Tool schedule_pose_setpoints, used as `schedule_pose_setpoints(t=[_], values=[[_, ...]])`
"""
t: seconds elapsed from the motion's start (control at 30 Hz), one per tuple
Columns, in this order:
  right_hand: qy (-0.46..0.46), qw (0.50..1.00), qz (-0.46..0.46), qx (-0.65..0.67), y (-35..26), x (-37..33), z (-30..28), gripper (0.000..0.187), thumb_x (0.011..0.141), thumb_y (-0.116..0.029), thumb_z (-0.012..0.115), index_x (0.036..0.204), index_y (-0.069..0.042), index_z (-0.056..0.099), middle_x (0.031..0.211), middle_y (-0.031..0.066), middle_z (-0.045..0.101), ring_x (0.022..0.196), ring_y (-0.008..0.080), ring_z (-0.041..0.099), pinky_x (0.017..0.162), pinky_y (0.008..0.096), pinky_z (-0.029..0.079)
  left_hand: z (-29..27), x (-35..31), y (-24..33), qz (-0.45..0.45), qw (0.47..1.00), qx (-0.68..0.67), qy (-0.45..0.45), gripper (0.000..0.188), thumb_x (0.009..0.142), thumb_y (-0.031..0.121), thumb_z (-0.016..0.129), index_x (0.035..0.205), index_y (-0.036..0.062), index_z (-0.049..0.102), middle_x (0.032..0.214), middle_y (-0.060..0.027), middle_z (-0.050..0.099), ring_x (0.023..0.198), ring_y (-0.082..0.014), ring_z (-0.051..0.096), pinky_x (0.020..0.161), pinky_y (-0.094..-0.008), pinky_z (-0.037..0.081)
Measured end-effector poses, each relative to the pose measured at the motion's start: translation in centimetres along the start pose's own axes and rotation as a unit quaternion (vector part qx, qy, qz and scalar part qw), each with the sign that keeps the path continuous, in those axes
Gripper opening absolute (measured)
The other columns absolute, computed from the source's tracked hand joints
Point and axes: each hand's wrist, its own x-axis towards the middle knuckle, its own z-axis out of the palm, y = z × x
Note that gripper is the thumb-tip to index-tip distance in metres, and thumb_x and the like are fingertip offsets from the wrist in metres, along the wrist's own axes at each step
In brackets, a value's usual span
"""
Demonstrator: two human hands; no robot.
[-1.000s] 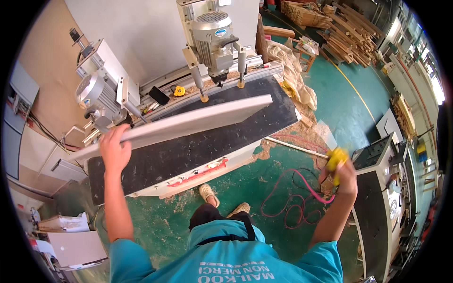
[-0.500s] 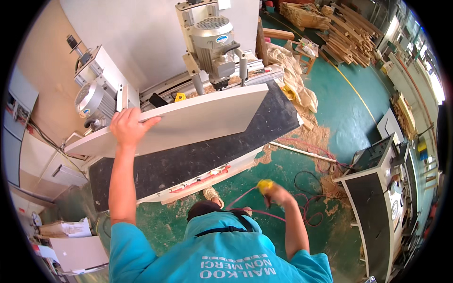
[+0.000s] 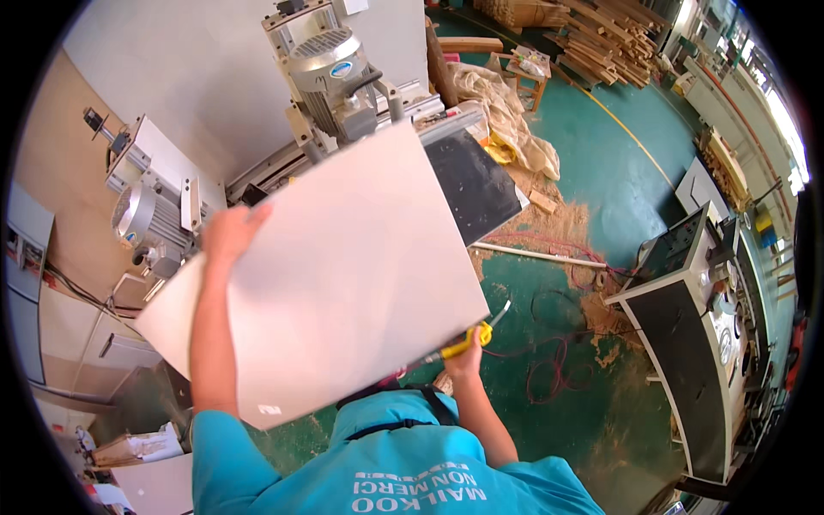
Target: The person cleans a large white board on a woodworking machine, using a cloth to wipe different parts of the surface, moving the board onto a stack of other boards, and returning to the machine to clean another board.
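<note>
A large pale board (image 3: 360,266) spreads tilted in front of me, its broad face turned up toward me. My left hand (image 3: 230,233) is closed on its far edge, left of the middle; part of my forearm crosses the face. Close to the board's near right corner, my right hand (image 3: 464,359) is wrapped round a yellow air blow gun (image 3: 485,333). The thin nozzle points away and to the right, and a pinkish hose trails from it. Much of the black worktop (image 3: 476,184) is hidden behind the board; its right end shows.
Two machine heads with grey motors (image 3: 330,77) (image 3: 150,215) stand beyond the board. Sawdust (image 3: 562,227) and coiled hose (image 3: 558,369) lie on the green floor. A dark-sided cabinet (image 3: 678,343) stands at the right. Stacked timber (image 3: 609,39) is at the back.
The board has swung from nearly upright to face me, its lower part coming nearer over the worktop. My right hand has moved left and up with the air blow gun to the board's corner.
</note>
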Motion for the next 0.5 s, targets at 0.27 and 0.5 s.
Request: schedule_pose_setpoints(t=[0.27,0.5], values=[[0.156,0.974,-0.083,-0.142,-2.0,0.2,-4.0,0.039,0.100,-0.040,0.052,0.125,-0.010,0.052,0.116,0.0066,0.060,0.109,0.0285,0.058,0.094,0.0495,0.048,23.1,5.5,-0.3,-0.071,0.942,-0.151,-0.290,0.083,0.085,0.077,0.043,0.125,0.0068,0.063,0.129,-0.0194,0.060,0.123,-0.0343,0.055,0.104,-0.0428,0.042],[0.117,0.973,-0.051,-0.192,-3.0,4.3,-2.1,0.034,0.101,-0.034,0.052,0.124,-0.009,0.049,0.118,0.0101,0.058,0.101,0.0279,0.062,0.082,0.0486,0.053,29.1,9.3,-1.2,0.020,0.971,-0.136,-0.198,0.053,0.091,0.052,0.057,0.110,0.0024,0.058,0.122,-0.0196,0.061,0.117,-0.0366,0.055,0.099,-0.0471,0.043]])
